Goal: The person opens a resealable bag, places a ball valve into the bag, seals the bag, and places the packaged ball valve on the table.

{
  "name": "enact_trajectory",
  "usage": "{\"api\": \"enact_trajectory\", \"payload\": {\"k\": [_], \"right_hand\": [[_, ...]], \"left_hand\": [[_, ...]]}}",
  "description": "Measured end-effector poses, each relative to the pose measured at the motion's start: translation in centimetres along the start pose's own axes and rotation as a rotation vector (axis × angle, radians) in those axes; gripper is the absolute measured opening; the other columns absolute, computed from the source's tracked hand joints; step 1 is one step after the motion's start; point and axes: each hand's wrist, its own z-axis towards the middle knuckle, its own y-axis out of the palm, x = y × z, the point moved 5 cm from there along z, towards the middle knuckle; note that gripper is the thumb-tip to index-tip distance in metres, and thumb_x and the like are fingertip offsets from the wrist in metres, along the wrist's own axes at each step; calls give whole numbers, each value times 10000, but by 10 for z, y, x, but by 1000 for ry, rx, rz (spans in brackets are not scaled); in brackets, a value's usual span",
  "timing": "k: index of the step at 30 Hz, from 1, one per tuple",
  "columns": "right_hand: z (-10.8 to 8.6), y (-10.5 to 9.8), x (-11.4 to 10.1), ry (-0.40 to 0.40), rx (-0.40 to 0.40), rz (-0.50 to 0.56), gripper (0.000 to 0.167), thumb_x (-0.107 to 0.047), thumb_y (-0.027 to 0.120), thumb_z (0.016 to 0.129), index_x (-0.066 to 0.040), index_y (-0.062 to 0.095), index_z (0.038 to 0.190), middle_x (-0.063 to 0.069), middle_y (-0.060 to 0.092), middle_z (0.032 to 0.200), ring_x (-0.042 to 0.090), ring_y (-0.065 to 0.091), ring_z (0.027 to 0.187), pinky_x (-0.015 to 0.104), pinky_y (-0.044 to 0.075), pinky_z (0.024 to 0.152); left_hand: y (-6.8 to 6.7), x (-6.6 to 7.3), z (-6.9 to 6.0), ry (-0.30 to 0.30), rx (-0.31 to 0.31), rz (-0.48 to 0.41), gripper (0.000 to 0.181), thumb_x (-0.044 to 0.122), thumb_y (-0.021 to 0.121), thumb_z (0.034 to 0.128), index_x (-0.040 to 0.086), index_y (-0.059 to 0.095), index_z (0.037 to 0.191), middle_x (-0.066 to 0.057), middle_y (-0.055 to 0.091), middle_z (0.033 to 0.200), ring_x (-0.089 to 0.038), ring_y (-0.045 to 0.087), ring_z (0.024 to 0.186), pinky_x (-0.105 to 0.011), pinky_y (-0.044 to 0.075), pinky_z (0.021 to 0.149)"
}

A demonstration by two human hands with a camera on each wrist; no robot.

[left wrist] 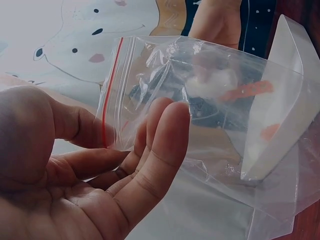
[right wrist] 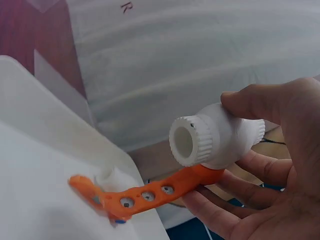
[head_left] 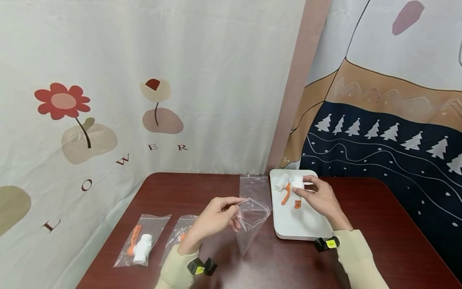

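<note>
My left hand (head_left: 216,218) pinches the rim of a clear zip bag (head_left: 249,228), whose mouth gapes open; a red line runs along its zip in the left wrist view. Over the white tray (head_left: 303,230), my right hand (head_left: 322,197) grips a white plastic ball valve (right wrist: 220,135) by its body, thumb on one side and fingers on the other. The valve's orange lever handle (right wrist: 150,196) points away from the palm. Another white valve (head_left: 282,182) with an orange handle (head_left: 286,194) lies in the tray, left of the held one.
A sealed-looking clear bag (head_left: 124,251) with a white valve and orange handle lies at the table's left. Beside it, a second bag (head_left: 169,243) is partly hidden by my left arm. A flat clear bag (head_left: 254,184) lies against the tray's left side. Printed curtains hang behind the table.
</note>
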Motion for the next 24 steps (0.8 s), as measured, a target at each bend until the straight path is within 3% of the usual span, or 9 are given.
{"api": "enact_trajectory", "payload": {"k": [13, 24], "right_hand": [[-16, -4, -33, -111, -21, 182, 607, -369, 783, 916, -84, 568, 1407, 161, 571, 1419, 376, 611, 1274, 402, 586, 989], [-30, -4, -59, -218, -46, 358, 529, -152, 782, 918, -2, 569, 1379, 176, 544, 1420, 366, 597, 1271, 204, 578, 911]], "left_hand": [[2, -1, 2, 8, -17, -10, 367, 27, 462, 1039, -17, 622, 1366, -316, 670, 892, -213, 706, 656, -375, 636, 630], [1, -2, 2, -4, -16, -27, 356, 46, 486, 1047, -16, 617, 1372, -198, 687, 828, -225, 702, 658, -498, 631, 667]]}}
